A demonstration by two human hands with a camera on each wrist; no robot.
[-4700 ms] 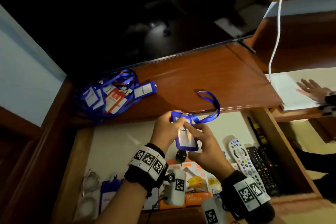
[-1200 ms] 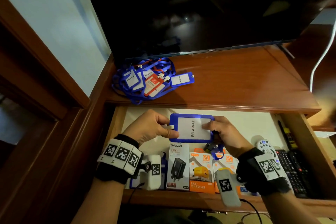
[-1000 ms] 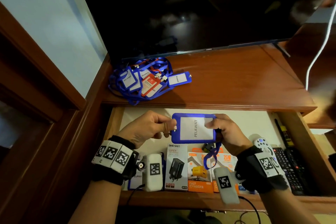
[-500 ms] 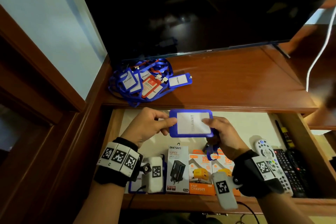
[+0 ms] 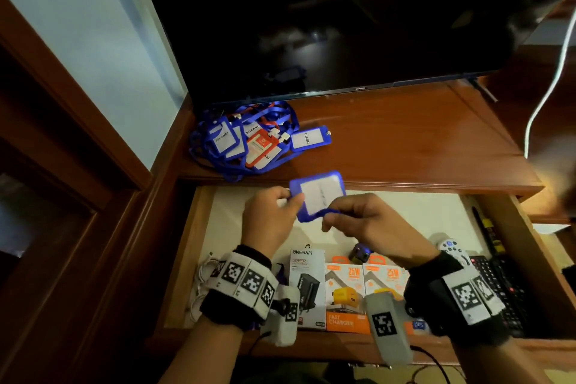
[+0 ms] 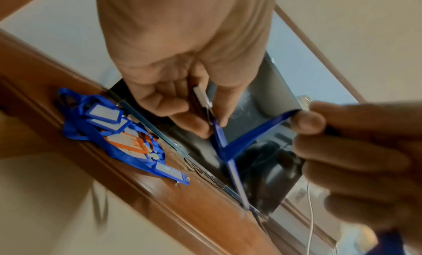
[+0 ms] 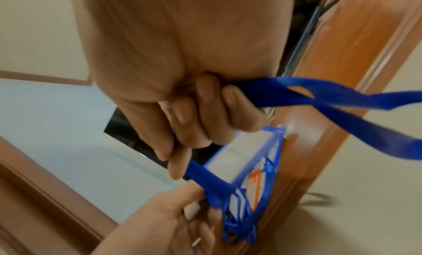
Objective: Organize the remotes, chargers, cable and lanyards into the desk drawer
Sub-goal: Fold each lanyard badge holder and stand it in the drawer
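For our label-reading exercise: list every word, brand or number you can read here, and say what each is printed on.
"PELAWAT": badges in the pile of lanyards on the desk.
"ONESAM", "SUPER": white charger box in the drawer.
"25W", "FAST CHARGER": orange charger box.
"25W": second orange box.
Too blurred: held badge, remote buttons, red badge, small print.

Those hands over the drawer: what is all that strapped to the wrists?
Both hands are bare. The left hand has a black wristband wrapped by a white strip of square black-and-white code markers; the right hand has the same. Under each wrist hangs a pale grey box bearing one more marker, and thin black cables run back from them.
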